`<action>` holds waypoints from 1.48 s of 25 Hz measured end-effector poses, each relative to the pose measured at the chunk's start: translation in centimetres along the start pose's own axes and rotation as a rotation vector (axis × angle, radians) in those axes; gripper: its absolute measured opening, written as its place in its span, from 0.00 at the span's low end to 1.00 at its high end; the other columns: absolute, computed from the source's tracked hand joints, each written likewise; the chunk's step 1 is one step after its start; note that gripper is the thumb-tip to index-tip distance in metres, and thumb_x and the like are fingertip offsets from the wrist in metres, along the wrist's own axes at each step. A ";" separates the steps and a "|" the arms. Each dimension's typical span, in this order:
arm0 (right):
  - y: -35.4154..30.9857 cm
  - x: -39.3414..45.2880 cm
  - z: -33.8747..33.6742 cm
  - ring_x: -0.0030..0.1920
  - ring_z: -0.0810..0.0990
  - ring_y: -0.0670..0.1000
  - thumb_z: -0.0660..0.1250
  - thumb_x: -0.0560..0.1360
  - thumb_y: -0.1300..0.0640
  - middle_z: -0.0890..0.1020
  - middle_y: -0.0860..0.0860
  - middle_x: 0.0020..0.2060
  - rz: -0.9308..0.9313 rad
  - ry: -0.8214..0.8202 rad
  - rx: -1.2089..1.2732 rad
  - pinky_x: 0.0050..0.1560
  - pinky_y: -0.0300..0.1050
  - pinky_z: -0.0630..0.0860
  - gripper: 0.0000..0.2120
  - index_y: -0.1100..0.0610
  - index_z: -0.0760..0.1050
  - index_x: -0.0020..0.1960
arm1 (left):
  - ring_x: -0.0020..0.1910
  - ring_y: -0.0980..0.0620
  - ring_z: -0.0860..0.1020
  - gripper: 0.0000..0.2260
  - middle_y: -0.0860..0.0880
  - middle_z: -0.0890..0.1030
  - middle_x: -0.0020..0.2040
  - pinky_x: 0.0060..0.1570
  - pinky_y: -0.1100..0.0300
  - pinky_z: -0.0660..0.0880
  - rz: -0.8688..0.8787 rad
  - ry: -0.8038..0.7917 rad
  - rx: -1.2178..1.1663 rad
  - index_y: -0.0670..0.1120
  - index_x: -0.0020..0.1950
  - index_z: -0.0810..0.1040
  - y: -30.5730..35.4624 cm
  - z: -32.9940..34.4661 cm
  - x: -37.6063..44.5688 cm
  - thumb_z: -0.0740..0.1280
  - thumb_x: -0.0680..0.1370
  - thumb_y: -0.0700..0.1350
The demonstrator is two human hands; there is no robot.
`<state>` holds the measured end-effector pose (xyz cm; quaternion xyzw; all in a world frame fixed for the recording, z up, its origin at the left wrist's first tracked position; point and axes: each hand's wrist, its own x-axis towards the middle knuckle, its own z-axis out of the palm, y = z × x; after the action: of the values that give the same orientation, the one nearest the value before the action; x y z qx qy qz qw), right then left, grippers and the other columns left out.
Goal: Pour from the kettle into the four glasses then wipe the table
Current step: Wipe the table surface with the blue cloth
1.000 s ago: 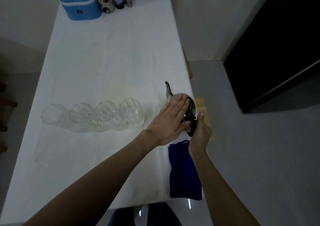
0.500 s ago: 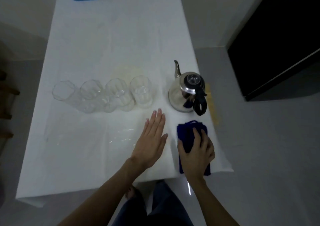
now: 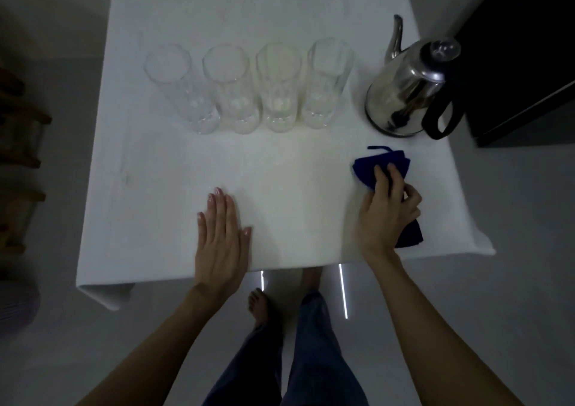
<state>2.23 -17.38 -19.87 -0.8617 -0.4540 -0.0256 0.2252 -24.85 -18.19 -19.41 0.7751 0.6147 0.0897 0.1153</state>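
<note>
Several clear glasses stand in a row on the white table [image 3: 174, 187]: the leftmost glass [image 3: 180, 88], two in the middle, and the rightmost glass [image 3: 325, 85]. A steel kettle [image 3: 404, 91] with a black handle stands upright to their right, its spout pointing away. A dark blue cloth [image 3: 373, 164] lies near the table's right front. My right hand [image 3: 387, 209] presses on it with fingers curled into the fabric. My left hand [image 3: 222, 237] lies flat on the tablecloth near the front edge, fingers together, holding nothing.
The table's front edge runs just behind my hands, with my legs and bare feet [image 3: 258, 306] on the floor below. A black cabinet [image 3: 522, 63] stands close to the table's right side. Dark wooden furniture [image 3: 18, 156] is at the far left.
Both hands left the kettle. My right hand came down onto the blue cloth and gripped it; my left hand settled flat on the table. The camera tilted down.
</note>
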 end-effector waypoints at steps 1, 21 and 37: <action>-0.6 0.5 0.5 0.59 0.73 0.68 0.67 0.75 0.69 0.75 0.58 0.70 0.013 -0.003 -0.005 0.51 0.65 0.70 0.20 0.60 0.78 0.66 | 0.79 0.40 0.51 0.27 0.36 0.53 0.79 0.76 0.43 0.51 0.005 0.003 0.019 0.33 0.77 0.53 -0.6 0.2 0.0 0.50 0.83 0.50; 3.9 -1.0 -2.3 0.58 0.70 0.66 0.66 0.76 0.58 0.69 0.58 0.74 -0.373 -0.168 -0.073 0.53 0.61 0.68 0.21 0.54 0.76 0.68 | 0.78 0.38 0.52 0.27 0.33 0.54 0.77 0.75 0.42 0.54 0.034 0.114 0.049 0.31 0.76 0.54 -1.7 1.2 -0.4 0.51 0.82 0.46; -4.6 5.4 2.4 0.62 0.69 0.68 0.60 0.81 0.59 0.66 0.67 0.73 0.117 -0.108 -0.119 0.58 0.60 0.70 0.22 0.58 0.70 0.75 | 0.78 0.39 0.54 0.27 0.34 0.56 0.77 0.76 0.43 0.54 0.030 0.139 0.049 0.31 0.76 0.56 -1.6 1.2 -0.4 0.52 0.81 0.47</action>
<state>1.39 -9.97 -18.96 -0.8986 -0.4122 0.0071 0.1501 -26.05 -18.28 -21.00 0.7789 0.6114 0.1299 0.0519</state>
